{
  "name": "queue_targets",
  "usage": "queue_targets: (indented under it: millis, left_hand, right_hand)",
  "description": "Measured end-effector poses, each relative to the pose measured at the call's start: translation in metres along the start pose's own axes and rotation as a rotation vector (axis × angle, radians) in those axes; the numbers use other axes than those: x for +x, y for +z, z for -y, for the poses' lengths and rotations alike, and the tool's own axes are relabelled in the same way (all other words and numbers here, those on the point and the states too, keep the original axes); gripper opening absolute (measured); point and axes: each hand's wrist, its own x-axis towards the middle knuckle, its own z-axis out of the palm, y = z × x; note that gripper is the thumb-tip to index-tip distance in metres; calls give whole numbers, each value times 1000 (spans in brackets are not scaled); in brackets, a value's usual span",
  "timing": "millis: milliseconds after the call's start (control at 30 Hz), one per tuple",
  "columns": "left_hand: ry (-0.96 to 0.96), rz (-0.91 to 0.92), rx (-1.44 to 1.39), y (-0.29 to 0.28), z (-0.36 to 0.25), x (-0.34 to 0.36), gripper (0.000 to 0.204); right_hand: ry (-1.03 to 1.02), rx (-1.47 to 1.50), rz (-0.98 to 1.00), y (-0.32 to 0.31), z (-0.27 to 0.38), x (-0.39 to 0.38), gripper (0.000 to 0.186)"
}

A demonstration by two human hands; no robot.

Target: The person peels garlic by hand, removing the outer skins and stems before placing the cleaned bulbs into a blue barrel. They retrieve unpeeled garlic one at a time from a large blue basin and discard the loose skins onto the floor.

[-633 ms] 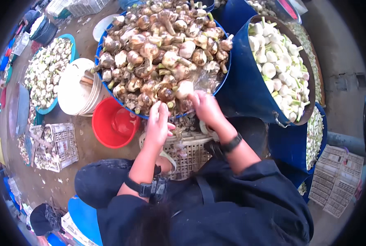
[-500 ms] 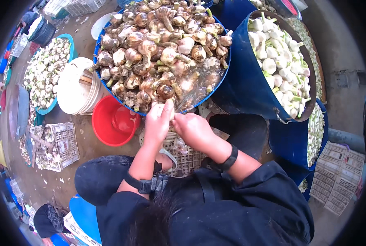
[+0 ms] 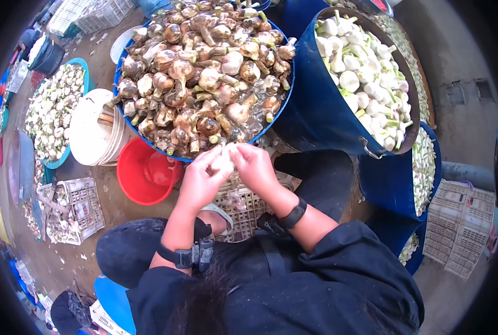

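Left to right: red bucket [image 3: 144,174] on the floor, well left of the hands. Left hand [image 3: 198,181] and right hand [image 3: 255,167] meet over the white crate [image 3: 243,204], fingers of both closed around one pale bulb [image 3: 224,160], just below the rim of the blue tub [image 3: 285,92] of unpeeled brown bulbs. Right of that, a second tub [image 3: 316,111] holds white peeled ones. Step looks like peeling, mid-strip. Next move likely needs a firm left-hand hold while the right pulls skin clear.
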Motion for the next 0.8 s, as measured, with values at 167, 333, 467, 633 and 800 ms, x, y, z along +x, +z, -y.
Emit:
queue_targets:
  millis: [167, 333, 467, 633, 800]
  left_hand:
    - [596, -101, 721, 0, -2, -7, 35]
    - [-193, -337, -949, -14, 7, -1, 20]
    - [-488, -451, -1163, -35, 23, -4, 24]
    - [-511, -622, -1271, -65, 59, -10, 35]
    - [-782, -1066, -1306, -60, 41, -8, 78]
  right_hand:
    - [776, 945, 142, -5, -1, 5, 19]
    - [366, 1051, 212, -17, 8, -24, 18]
    - [83, 983, 103, -48, 19, -42, 12]
    - [60, 693, 90, -66, -10, -16, 14]
    - [-255, -723, 155, -34, -3, 42, 21]
